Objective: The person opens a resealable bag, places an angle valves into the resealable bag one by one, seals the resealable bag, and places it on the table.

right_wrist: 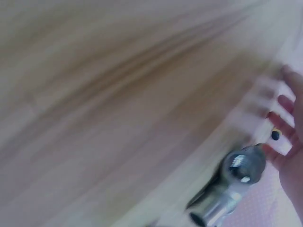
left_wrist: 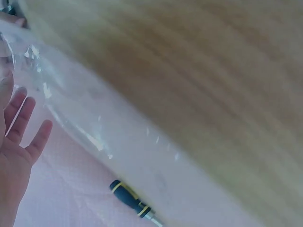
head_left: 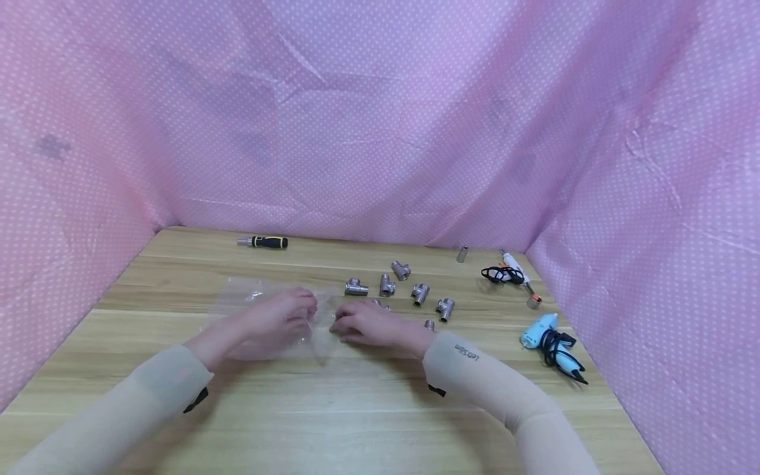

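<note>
A clear plastic bag [head_left: 261,343] lies on the wooden table, its right end raised between the two hands. My left hand [head_left: 282,313] is over the bag and pinches its film; in the left wrist view the other fingers [left_wrist: 40,139] are spread. At the bag's right edge, my right hand [head_left: 371,323] pinches the film, though its thumb tip is hidden. Close beyond the right hand stand several metal tee pipe fittings [head_left: 356,287]. One such fitting [right_wrist: 232,184] shows large beside the fingers in the right wrist view.
A black and yellow screwdriver [head_left: 269,242] lies at the back left. On the right are a light blue glue gun [head_left: 537,332] with a black cord, a white soldering iron [head_left: 515,265] with its cable, and a small metal cylinder [head_left: 462,254]. Pink dotted cloth [head_left: 356,132] encloses the table.
</note>
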Tool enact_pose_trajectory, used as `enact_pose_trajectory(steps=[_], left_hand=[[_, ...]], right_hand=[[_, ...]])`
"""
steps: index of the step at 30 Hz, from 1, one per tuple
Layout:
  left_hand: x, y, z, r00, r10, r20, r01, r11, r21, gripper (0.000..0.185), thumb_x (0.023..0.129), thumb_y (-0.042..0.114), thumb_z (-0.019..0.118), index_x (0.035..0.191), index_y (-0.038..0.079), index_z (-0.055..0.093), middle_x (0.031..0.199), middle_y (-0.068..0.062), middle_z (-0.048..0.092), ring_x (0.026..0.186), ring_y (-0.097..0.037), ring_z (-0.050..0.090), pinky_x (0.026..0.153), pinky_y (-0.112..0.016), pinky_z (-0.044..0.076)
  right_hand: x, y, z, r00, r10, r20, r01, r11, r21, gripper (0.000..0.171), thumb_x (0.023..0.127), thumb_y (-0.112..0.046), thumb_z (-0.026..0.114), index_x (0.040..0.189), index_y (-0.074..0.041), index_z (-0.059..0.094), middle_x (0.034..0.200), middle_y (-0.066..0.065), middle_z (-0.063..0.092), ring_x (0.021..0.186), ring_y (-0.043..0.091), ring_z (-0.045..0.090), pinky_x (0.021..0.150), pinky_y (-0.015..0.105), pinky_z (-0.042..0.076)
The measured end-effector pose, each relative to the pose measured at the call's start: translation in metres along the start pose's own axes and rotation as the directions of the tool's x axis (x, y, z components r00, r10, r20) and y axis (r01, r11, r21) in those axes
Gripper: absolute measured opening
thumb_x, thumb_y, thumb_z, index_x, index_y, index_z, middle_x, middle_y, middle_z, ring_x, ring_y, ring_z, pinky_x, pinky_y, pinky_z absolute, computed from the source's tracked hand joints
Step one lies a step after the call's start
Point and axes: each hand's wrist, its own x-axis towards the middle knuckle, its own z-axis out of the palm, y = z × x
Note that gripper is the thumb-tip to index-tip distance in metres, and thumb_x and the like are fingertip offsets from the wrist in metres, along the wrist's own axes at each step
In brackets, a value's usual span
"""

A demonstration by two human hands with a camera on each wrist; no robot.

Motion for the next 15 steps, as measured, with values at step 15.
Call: enact_pose_trajectory(steps=[15], left_hand=[[-0.008, 0.007, -0.033, 0.998, 0.062, -0.027, -0.059, 0.992, 0.111, 0.020, 0.079, 0.028, 0.076, 0.088, 0.011, 0.070, 0.090, 0.006, 0.062, 0.087, -0.011, 0.059, 0.080, -0.031, 0.052]], right_hand=[[-0.007, 0.003, -0.011, 0.989, 0.047, -0.142, 0.006, 0.938, 0.347, 0.014, 0.092, -0.010, 0.060, 0.100, -0.008, 0.071, 0.105, 0.004, 0.069, 0.100, 0.012, 0.063, 0.093, 0.015, 0.045]])
